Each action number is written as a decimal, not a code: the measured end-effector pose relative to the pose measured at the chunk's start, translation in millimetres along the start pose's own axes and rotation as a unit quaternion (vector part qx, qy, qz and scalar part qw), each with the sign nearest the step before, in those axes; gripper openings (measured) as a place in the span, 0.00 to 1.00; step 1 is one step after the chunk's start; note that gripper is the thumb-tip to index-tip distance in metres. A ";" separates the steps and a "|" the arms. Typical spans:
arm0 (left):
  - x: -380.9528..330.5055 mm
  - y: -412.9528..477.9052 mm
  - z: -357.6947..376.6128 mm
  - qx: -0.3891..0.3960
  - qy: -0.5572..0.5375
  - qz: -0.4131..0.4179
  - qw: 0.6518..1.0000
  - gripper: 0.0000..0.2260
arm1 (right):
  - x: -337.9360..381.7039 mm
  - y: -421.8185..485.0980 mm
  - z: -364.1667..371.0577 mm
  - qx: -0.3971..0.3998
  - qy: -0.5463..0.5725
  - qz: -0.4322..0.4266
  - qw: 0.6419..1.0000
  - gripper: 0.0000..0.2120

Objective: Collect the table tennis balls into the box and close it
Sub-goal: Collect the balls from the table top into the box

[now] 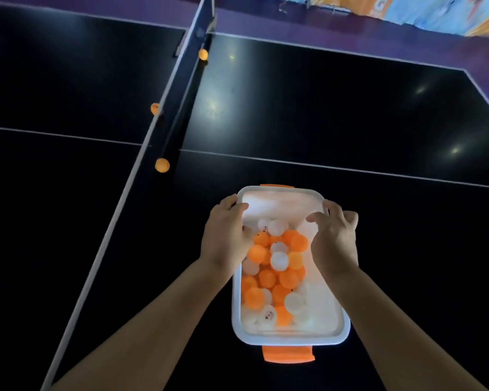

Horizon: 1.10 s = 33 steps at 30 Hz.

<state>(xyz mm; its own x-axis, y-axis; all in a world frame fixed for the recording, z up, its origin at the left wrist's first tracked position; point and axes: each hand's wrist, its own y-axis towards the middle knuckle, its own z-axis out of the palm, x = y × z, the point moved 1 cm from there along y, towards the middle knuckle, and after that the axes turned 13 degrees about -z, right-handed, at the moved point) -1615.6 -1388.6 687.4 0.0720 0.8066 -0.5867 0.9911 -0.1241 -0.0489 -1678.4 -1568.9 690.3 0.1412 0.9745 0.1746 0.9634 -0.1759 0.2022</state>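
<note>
One orange latch (288, 354) at bottom centre, white box (291, 338) above it, orange and white balls (274, 266) heaped inside, left hand (226, 235) and right hand (335, 241) gripping its long rims with curled fingers, three loose orange balls (162, 165) along the net (181, 117), upper left

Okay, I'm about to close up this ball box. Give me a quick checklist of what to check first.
1. All balls collected: not ok. Three orange balls lie on the table by the net.
2. Box flat on the table: ok.
3. Balls inside below the rim: cannot tell.
4. Box closed on top: cannot tell from this view.
5. Near latch: not ok, it sticks outward and looks unfastened. Far latch: cannot tell, only a sliver shows.
6. Grip: ok. The left hand and right hand hold the box's sides near its far end.
</note>
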 end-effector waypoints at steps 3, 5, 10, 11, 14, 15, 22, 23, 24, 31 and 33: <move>0.4 44.6 -5.1 -0.022 0.019 0.013 0.999 0.19 | 6.6 45.7 6.7 -0.011 0.018 -0.006 1.000 0.21; 3.5 72.2 -7.2 -0.032 0.031 0.020 0.999 0.19 | 9.9 72.6 13.5 -0.015 0.022 -0.013 1.000 0.21; 14.8 124.6 -5.3 -0.041 0.009 0.021 0.999 0.16 | 17.1 118.6 30.2 -0.013 0.024 0.003 1.000 0.22; 19.1 131.3 -3.5 -0.044 -0.028 0.006 0.999 0.14 | 17.3 123.6 32.9 -0.012 0.027 0.009 1.000 0.22; 39.0 148.2 2.4 -0.063 -0.127 -0.061 0.988 0.14 | 14.8 131.1 39.9 -0.018 0.034 0.018 0.999 0.22; 49.9 155.4 6.9 -0.071 -0.100 -0.065 0.990 0.14 | 13.5 131.7 42.4 -0.022 0.034 0.019 0.999 0.23; 103.2 207.6 12.0 0.003 0.501 -0.005 0.865 0.19 | 11.4 132.5 53.4 -0.035 0.029 0.012 0.999 0.23; 106.5 212.0 9.7 0.007 0.530 0.002 0.848 0.21 | 11.3 132.8 54.7 -0.033 0.027 0.010 0.999 0.23; 111.2 216.8 9.4 0.011 0.560 0.016 0.829 0.22 | 11.4 133.0 55.7 -0.032 0.025 0.010 0.999 0.23; 119.6 223.7 9.9 0.054 0.686 0.072 0.722 0.20 | 13.6 133.6 56.2 -0.033 0.021 0.014 0.999 0.23; 116.4 221.6 9.9 0.061 0.690 0.095 0.715 0.19 | 14.0 133.3 56.2 -0.029 0.023 0.017 0.999 0.23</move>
<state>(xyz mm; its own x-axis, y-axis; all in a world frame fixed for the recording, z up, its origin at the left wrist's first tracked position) -1388.7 -1327.9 600.3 0.3287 0.5610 0.7597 0.9379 -0.2885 -0.1927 -1535.2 -1570.8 665.5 0.1618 0.9607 0.2254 0.9434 -0.2176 0.2503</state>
